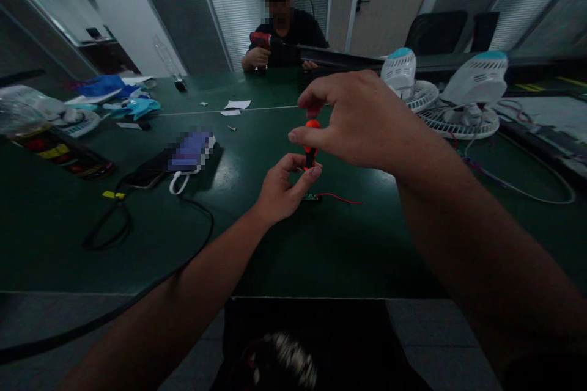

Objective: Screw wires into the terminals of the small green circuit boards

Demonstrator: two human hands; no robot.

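An upright screwdriver (pixel 312 129) with an orange and black handle stands over a small green circuit board (pixel 312 197) on the table. Thumb and fingers of my left hand (pixel 287 189) are closed around the lower part of the screwdriver. Above it, my right hand (pixel 348 116) is open around the handle's top, with thumb and bent fingers apart. Its thumb crosses in front of the handle; whether it presses on it I cannot tell. From the board a red wire (pixel 342 198) runs right. The screwdriver's tip is mostly hidden by my left hand.
Across the green table (pixel 183 269), a person holds a red and black power drill (pixel 261 41). White fan parts (pixel 477 82) lie at right. Left are a phone (pixel 190 149), a black cable (pixel 206 238), a dark-labelled bottle (pixel 59 146) and blue wrapping (pixel 132 107). Paper scraps (pixel 237 104) lie beyond.
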